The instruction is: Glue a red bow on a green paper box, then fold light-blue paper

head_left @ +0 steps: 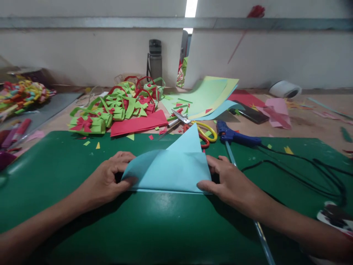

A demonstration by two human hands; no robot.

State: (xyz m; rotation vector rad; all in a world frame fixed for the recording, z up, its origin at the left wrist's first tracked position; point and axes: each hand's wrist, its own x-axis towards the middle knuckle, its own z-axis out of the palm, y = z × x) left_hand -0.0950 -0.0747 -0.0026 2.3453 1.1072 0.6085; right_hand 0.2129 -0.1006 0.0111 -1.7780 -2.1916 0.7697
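Left hand [109, 180] pinching blue paper [168, 171], left end | right hand [230, 180] pinching right end | paper between them — long edge crosswise, neither nearer

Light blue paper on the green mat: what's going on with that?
A person is holding the light blue paper in both hands over the green mat. The left hand has its left end and the right hand its right, thumbs on the near face. It is folded, with a pointed corner showing beyond the upper edge. Scissors and a blue glue gun lie farther back.
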